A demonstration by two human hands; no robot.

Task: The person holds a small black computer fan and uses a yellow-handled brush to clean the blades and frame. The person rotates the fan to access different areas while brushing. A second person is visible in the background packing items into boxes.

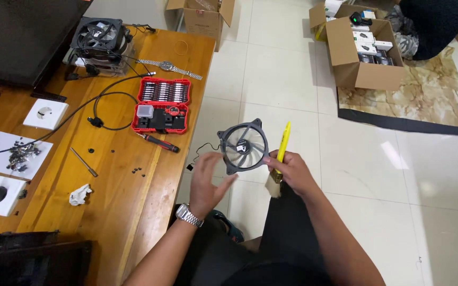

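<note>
A grey-framed computer fan [243, 145] with clear blades is held up over my lap, and a thin black cable hangs from its left side. My left hand [207, 182], blurred and wearing a metal wristwatch, has its fingers spread beside the fan. Its thumb reaches the fan's lower left corner. My right hand [292, 170] grips a yellow-handled brush [282, 142], handle pointing up and bristles below the fist. The fan's right edge lies against this hand's fingers.
The wooden table [117, 185] on the left carries a red screwdriver bit case [161, 105], a red-handled screwdriver [159, 142], a cooler fan [99, 37], a wristwatch [168, 66], loose screws and a crumpled tissue [79, 195]. Cardboard boxes [364, 50] stand on the tiled floor, with a person crouched at the top right.
</note>
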